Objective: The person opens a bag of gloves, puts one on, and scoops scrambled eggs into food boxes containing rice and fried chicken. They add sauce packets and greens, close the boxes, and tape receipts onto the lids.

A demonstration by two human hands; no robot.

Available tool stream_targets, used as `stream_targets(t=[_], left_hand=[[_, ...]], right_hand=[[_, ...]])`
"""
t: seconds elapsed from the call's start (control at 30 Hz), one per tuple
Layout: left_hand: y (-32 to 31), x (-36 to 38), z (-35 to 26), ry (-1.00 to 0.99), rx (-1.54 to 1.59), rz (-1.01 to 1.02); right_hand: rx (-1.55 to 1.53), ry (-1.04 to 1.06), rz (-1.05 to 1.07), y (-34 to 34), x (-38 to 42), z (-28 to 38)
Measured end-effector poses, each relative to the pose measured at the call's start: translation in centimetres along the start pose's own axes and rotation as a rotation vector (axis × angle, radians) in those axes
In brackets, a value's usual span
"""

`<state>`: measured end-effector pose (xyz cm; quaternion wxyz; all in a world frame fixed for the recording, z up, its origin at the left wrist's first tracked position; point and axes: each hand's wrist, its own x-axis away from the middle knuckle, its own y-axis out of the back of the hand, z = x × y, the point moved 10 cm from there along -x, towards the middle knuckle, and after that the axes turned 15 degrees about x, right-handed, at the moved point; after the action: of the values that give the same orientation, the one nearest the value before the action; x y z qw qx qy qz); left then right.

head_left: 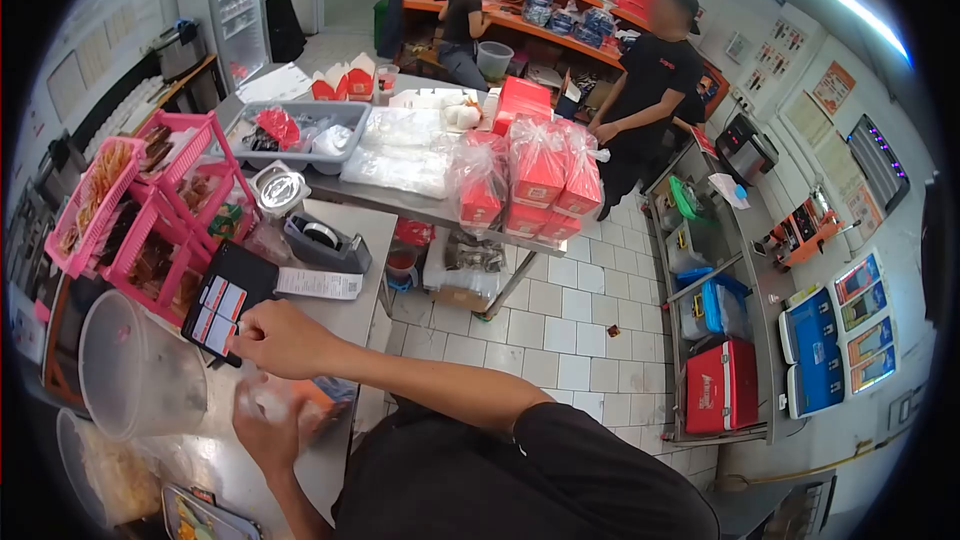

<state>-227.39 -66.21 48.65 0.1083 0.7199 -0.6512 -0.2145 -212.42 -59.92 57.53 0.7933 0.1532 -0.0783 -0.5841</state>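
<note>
My right hand [278, 340] is closed, its fingertips at the lower right edge of a black tablet [254, 271] with white and orange panels on its screen. Whatever those fingers may hold is hidden. Just below, my left hand [266, 425] is curled around a clear plastic bag [270, 395], which looks blurred. An orange packet [318, 402] lies beside that hand, partly covered. A printed paper slip [320, 283] rests right of the tablet, near a tape dispenser [328, 244].
Pink baskets [210, 165] of packaged food and a clear round tub [140, 365] stand left. Bagged red boxes [535, 170] sit on the steel table ahead, beside a grey bin [345, 150]. One person [655, 80] stands beyond; another [465, 25] sits farther back.
</note>
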Motion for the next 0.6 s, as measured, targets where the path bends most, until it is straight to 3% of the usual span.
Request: stream_targets(t=[0.03,0.1,0.17,0.2,0.23,0.27,0.3,0.33,0.37,0.43,0.5,0.57,0.6], left_hand=[[0.0,0.7,-3.1,-0.076,0.102,0.009],[1.2,1.6,-1.5,-0.079,0.049,-0.025],[4.9,2.6,-1.9,-0.409,0.048,-0.304],[5.4,3.0,1.7,-0.095,0.166,-0.24],[5.7,3.1,1.6,-0.095,0.167,-0.251],[6.3,3.7,2.4,-0.037,0.277,-0.27],[6.7,4.7,3.4,0.027,0.386,-0.296],[6.9,4.9,0.5,-0.191,0.346,-0.342],[6.7,5.3,-0.4,-0.175,0.34,-0.362],[7.2,6.1,-3.6,-0.333,0.25,-0.46],[7.1,6.6,-0.9,-0.266,0.235,-0.43],[6.1,5.5,1.6,-0.2,0.222,-0.387],[5.8,4.7,2.3,-0.22,0.233,-0.38]], right_hand=[[0.004,0.009,-0.015,-0.4,-1.1,-0.8],[0.28,0.206,-0.103,-1.0,-1.9,0.1],[0.275,0.215,-0.083,-1.3,-1.7,1.0],[0.328,0.291,-0.022,-2.4,-1.5,1.6],[0.376,0.366,0.044,-3.3,-1.2,2.6],[0.441,0.237,0.206,-4.5,-1.1,1.6],[0.432,0.241,0.233,-4.9,-0.9,1.4],[0.578,0.286,0.149,-4.7,-1.0,1.4],[0.727,0.334,0.057,-4.0,-0.9,2.0],[0.702,0.226,0.117,-3.9,-1.0,1.6],[1.146,0.534,-0.607,-1.8,2.7,6.8],[0.35,0.469,0.114,-8.3,5.3,6.6],[0.515,0.455,0.192,-10.5,6.5,6.6]])
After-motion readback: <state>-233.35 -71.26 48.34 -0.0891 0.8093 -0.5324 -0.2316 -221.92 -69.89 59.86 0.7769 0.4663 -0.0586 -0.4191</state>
